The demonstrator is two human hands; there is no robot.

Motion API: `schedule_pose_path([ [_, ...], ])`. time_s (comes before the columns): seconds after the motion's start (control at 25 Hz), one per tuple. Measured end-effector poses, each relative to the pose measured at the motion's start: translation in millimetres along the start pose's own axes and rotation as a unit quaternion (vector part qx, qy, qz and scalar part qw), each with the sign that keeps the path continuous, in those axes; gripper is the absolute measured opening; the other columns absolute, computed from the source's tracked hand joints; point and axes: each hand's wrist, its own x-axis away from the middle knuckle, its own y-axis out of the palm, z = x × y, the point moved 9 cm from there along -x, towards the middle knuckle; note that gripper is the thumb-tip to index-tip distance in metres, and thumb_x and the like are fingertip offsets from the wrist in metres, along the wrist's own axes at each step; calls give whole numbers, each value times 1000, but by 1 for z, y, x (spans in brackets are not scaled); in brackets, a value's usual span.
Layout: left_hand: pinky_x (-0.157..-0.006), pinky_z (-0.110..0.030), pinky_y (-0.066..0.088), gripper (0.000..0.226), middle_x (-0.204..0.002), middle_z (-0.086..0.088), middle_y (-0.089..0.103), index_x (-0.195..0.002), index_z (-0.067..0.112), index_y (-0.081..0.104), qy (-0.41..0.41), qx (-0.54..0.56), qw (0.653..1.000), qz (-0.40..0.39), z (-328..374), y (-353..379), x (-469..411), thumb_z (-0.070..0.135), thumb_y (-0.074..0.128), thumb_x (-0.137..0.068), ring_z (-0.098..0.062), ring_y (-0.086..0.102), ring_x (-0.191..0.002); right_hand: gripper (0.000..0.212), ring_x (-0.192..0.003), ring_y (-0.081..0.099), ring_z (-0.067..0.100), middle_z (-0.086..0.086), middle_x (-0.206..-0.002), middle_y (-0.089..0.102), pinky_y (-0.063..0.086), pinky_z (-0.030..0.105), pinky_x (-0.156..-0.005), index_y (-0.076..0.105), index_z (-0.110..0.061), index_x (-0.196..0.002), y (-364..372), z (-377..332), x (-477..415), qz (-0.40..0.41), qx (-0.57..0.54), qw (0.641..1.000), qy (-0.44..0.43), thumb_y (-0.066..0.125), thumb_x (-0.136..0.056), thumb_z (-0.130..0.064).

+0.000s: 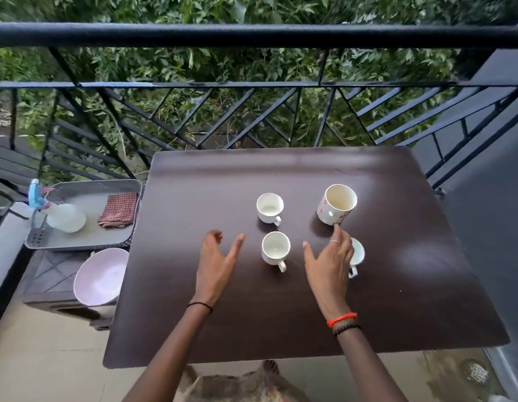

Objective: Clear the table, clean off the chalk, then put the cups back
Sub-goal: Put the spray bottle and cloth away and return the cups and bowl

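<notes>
Several cups stand on the dark brown table (281, 314). A small white cup (270, 208) is at the back, and a second small white cup (275, 248) sits nearer me. A tall white mug with red flowers (336, 204) stands at the back right. Another small white cup (356, 253) is partly hidden behind my right hand (328, 262). That hand hovers over the table, fingers spread and relaxed, holding nothing. My left hand (218, 256) hovers to the left of the near cup, also spread and empty. No chalk marks are plainly visible on the tabletop.
A grey tray (78, 242) to the left of the table carries a spray bottle (57, 213) and a folded red checked cloth (118, 210). A pale pink bowl (101, 275) sits below the tray. The black balcony railing (252, 34) runs behind the table, with a grey wall on the right.
</notes>
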Motion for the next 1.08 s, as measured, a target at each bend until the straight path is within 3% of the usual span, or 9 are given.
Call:
schedule_pose_path([
  [0.12, -97, -43, 47, 44, -112, -7, 56, -118, 8, 50, 17, 81, 990, 116, -34, -73, -14, 43, 56, -93, -29, 59, -109, 61, -129, 37, 30, 14, -136, 41, 32, 39, -106, 39, 0, -138, 46, -61, 33, -77, -77, 993, -41, 62, -88, -27],
  [0.24, -96, -45, 48, 32, -114, -15, 57, -118, 4, 52, -21, 86, 971, 222, -94, -150, -18, 29, 56, -98, -32, 57, -106, 51, -117, 47, 27, 14, -123, 48, 34, 28, -99, 44, 0, -132, 110, -123, 72, -203, -156, 966, -41, 61, -90, -22],
  [0.32, -97, -45, 46, 29, -116, -20, 58, -119, 2, 54, -47, 79, 961, 263, -139, -194, -21, 22, 56, -98, -34, 55, -109, 45, -111, 50, 25, 14, -117, 51, 33, 23, -96, 47, 2, -129, 150, -163, 98, -266, -177, 946, -41, 61, -90, -18],
  [0.48, -100, -49, 43, 32, -121, -21, 57, -120, 2, 53, -119, 65, 949, 283, -222, -258, -35, 26, 54, -99, -34, 54, -113, 37, -107, 53, 27, 17, -115, 53, 39, 32, -98, 52, 4, -123, 226, -235, 146, -343, -178, 920, -62, 57, -91, -14],
  [0.64, -104, -48, 39, 38, -129, -26, 54, -126, -7, 51, -196, 31, 955, 221, -293, -291, -66, 17, 56, -97, -38, 51, -119, 6, -85, 50, 25, 14, -89, 54, 38, 29, -78, 57, -8, -92, 310, -293, 180, -434, -144, 888, -45, 52, -88, -9],
  [0.72, -103, -48, 39, 38, -130, -28, 53, -127, -11, 50, -237, 5, 958, 161, -332, -294, -83, 11, 55, -96, -41, 51, -120, 14, -82, 47, 27, 14, -80, 52, 31, 31, -70, 49, -10, -74, 350, -311, 189, -471, -99, 876, -39, 46, -87, -16],
  [0.88, -72, -40, 41, 21, -85, -29, 61, -86, -8, 58, -276, -37, 960, 21, -388, -283, -113, 9, 54, -97, -40, 61, -87, 18, -116, 47, 37, 28, -123, 51, 29, 34, -90, 53, 6, -92, 424, -318, 196, -513, 10, 858, -16, 42, -94, -8],
  [0.96, -62, -35, 33, 20, -80, -16, 58, -85, 0, 60, -264, -55, 963, -27, -395, -277, -124, 12, 53, -99, -28, 54, -78, 27, -122, 43, 37, 27, -129, 47, 28, 34, -98, 53, 12, -110, 458, -310, 199, -513, 50, 857, -3, 41, -93, -7],
  [1.08, -56, -33, 31, 23, -75, -12, 57, -83, -2, 60, -273, -61, 959, -48, -411, -271, -133, 13, 53, -99, -27, 50, -78, 41, -122, 46, 39, 26, -131, 45, 36, 37, -101, 42, 10, -124, 507, -285, 204, -500, 86, 860, 52, 46, -88, -9],
])
